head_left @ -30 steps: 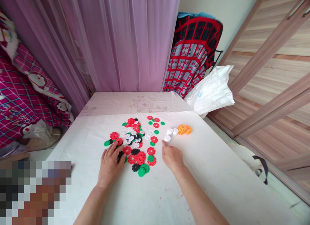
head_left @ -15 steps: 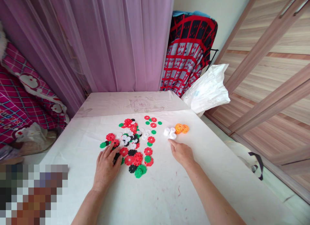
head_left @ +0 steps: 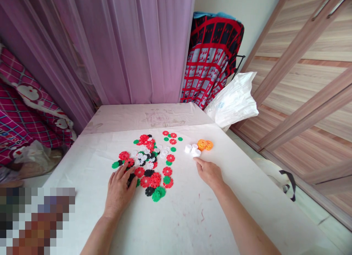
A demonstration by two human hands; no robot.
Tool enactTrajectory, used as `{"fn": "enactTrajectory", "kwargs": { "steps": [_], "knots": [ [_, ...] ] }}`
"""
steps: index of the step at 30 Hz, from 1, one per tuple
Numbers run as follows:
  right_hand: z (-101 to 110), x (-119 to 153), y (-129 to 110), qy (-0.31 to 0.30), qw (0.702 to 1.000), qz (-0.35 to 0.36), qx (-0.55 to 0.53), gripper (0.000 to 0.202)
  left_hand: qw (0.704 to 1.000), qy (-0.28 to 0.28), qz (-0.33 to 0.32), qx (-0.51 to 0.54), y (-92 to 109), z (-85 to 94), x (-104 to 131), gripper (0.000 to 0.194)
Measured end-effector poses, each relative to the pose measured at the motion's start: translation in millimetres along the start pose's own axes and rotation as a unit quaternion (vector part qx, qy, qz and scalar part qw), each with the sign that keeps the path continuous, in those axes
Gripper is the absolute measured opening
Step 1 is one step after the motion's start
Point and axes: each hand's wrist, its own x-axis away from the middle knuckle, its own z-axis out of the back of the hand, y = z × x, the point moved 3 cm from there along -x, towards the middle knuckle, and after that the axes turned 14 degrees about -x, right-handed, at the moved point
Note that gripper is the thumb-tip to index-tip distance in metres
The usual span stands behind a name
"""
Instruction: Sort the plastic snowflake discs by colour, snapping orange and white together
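Note:
Loose flower-shaped plastic discs in red (head_left: 155,180), green (head_left: 156,194), black (head_left: 149,172) and white (head_left: 141,158) lie in a scattered heap on the table. My left hand (head_left: 121,185) rests at the heap's left edge, its fingers spread over a few discs; black ones show by the thumb. Off to the right, my right hand (head_left: 210,174) has its index finger stretched to the near side of small white disc piles (head_left: 195,153), while the other fingers curl under. Orange disc piles (head_left: 202,144) sit just beyond the white ones.
Red and green discs (head_left: 170,158) run in a loose column right of the heap. A white cloth covers the table (head_left: 187,225). A white plastic bag (head_left: 233,101) stands at the far right corner, near wooden cabinet doors (head_left: 297,101). Behind the table hangs a purple curtain (head_left: 137,46).
My right index finger has shifted slightly right, and the nearest white pile has moved a little with it. The left hand stays among the discs. The view has turned slightly.

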Motion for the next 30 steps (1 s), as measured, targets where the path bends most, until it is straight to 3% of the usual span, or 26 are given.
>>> {"fn": "enactTrajectory", "kwargs": {
  "steps": [25, 30],
  "knots": [
    [-0.5, -1.1, 3.2, 0.022, 0.998, -0.049, -0.019, 0.043, 1.000, -0.003, 0.006, 0.003, 0.9, 0.7, 0.8, 0.041],
    [0.7, -2.3, 6.5, 0.040, 0.995, -0.085, -0.019, 0.044, 1.000, -0.001, 0.005, 0.001, 1.1, 0.8, 0.7, 0.040]
  ]
}}
